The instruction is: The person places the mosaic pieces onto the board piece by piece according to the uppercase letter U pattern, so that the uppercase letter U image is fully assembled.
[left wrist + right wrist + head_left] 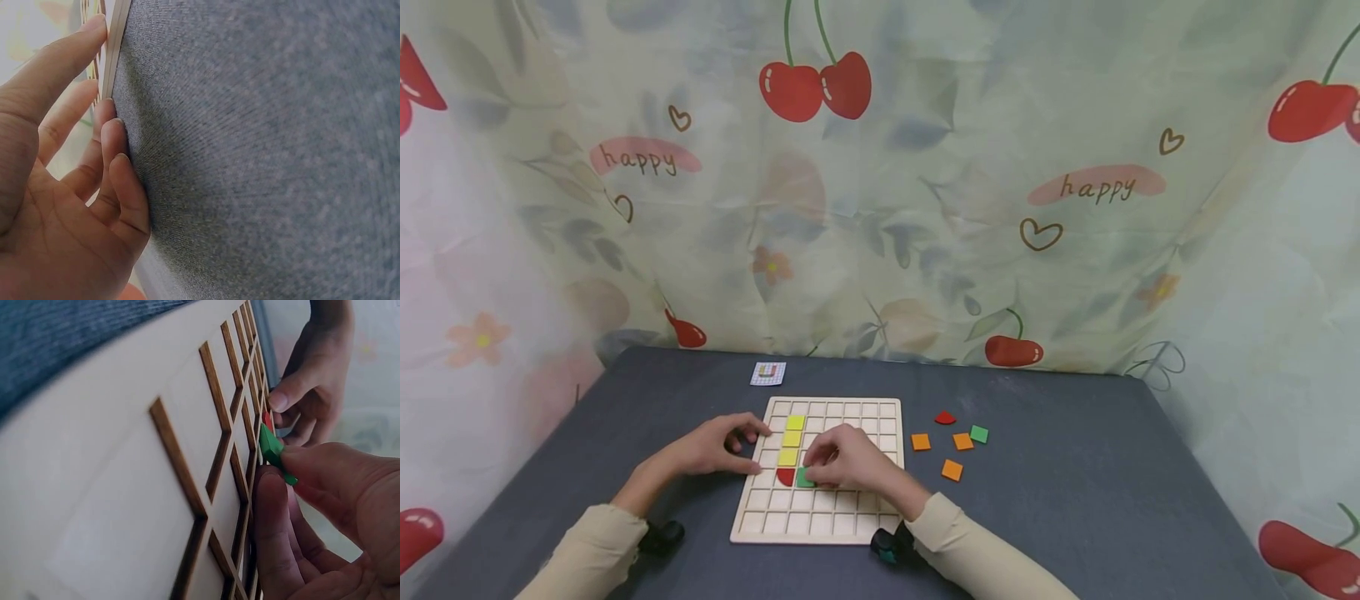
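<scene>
A pale wooden grid board lies on the table. Between thumb and fingers, my right hand pinches a green square tile at a cell of the board; the tile looks tilted in the right wrist view. Just left of it sits a red rounded piece. A column of yellow square tiles runs up from there: a near one, a middle one and a far one. My left hand rests at the board's left edge, thumb tip on the rim, its fingers loosely bent.
Right of the board lie orange square tiles, a red curved piece and another green tile. Behind the board is a small printed pattern card. A patterned curtain hangs along the dark table's back edge.
</scene>
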Tool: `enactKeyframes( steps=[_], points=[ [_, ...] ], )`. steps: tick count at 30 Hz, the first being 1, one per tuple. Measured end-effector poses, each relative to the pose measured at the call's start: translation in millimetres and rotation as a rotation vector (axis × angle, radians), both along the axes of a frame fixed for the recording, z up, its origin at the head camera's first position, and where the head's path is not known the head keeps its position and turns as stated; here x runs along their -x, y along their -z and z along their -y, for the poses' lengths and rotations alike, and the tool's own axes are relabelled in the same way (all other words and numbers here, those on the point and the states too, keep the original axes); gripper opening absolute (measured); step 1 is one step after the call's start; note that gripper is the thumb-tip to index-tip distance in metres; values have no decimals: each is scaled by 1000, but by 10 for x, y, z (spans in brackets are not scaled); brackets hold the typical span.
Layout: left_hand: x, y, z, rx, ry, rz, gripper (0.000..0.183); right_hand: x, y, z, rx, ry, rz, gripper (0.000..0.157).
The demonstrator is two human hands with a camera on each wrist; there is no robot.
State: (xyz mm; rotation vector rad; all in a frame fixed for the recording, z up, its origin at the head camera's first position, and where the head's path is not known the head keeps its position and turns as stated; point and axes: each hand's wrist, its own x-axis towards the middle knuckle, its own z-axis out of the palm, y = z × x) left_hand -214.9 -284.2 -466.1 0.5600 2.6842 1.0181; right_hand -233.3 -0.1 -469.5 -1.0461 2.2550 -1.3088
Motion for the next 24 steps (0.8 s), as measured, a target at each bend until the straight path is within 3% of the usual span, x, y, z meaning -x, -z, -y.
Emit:
enactKeyframes(
  steps=[24],
  points=[
    [17, 9, 19, -7, -7, 9, 48, -8, 0, 72, -93, 48, -55, 6]
  ],
)
